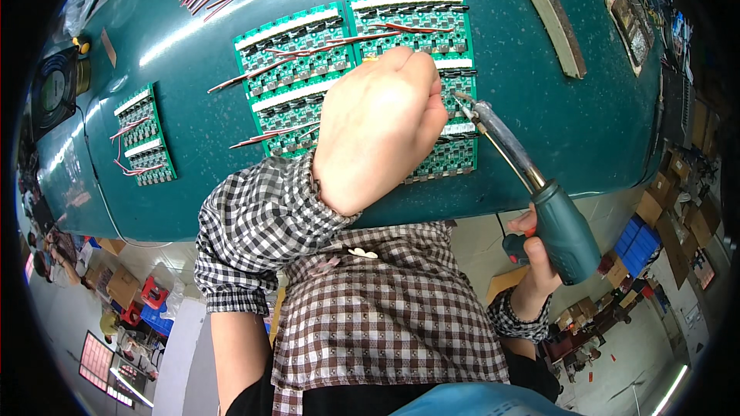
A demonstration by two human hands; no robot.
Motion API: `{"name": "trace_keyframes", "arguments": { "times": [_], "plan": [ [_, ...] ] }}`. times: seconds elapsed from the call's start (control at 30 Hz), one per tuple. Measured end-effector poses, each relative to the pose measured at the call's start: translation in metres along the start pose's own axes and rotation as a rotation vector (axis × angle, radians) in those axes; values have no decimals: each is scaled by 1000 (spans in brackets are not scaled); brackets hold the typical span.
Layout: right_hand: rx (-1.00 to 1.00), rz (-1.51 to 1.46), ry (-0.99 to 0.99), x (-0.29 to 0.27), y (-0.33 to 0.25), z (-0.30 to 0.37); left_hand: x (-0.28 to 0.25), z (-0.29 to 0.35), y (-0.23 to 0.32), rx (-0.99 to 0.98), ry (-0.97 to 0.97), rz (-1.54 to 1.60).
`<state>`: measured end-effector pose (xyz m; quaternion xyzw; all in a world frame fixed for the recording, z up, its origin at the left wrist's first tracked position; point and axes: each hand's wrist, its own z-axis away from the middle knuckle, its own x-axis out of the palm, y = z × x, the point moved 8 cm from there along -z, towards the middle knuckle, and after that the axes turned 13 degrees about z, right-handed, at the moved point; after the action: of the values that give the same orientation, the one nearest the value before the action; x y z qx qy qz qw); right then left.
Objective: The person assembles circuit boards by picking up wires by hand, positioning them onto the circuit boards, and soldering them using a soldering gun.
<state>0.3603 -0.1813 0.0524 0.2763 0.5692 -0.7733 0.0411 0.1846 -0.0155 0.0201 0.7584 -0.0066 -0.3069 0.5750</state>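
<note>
Your right hand (539,266) has its fingers wrapped around the green handle (568,227) of the soldering gun (512,148). The gun's long body slants, and its tip points up and left, over the green boards (456,40) on the table (586,123). Your left hand (385,112) curls over the boards; you can't tell what its fingers hold.

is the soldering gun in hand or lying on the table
In hand: the right grip is closed around the soldering gun, its tip over the circuit boards.
</note>
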Motion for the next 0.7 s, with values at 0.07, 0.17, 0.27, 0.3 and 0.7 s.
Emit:
{"name": "trace_keyframes", "arguments": {
  "times": [0.07, 0.17, 0.27, 0.3, 0.7],
  "plan": [
    [-7, 14, -5, -1, 1, 0, 0, 0, 0, -2, 0, 4],
    [-17, 43, -6, -3, 4, 2, 0, 0, 0, 1, 3, 0],
    [-38, 52, -4, -4, 6, 3, 0, -1, 1, 2, -1, -2],
    [-56, 47, -11, -3, 5, 3, 0, -1, 1, -3, 1, -3],
    [35, -48, -20, -2, 8, 6, -1, 0, 0, -38, -27, 2]
  ]
}}
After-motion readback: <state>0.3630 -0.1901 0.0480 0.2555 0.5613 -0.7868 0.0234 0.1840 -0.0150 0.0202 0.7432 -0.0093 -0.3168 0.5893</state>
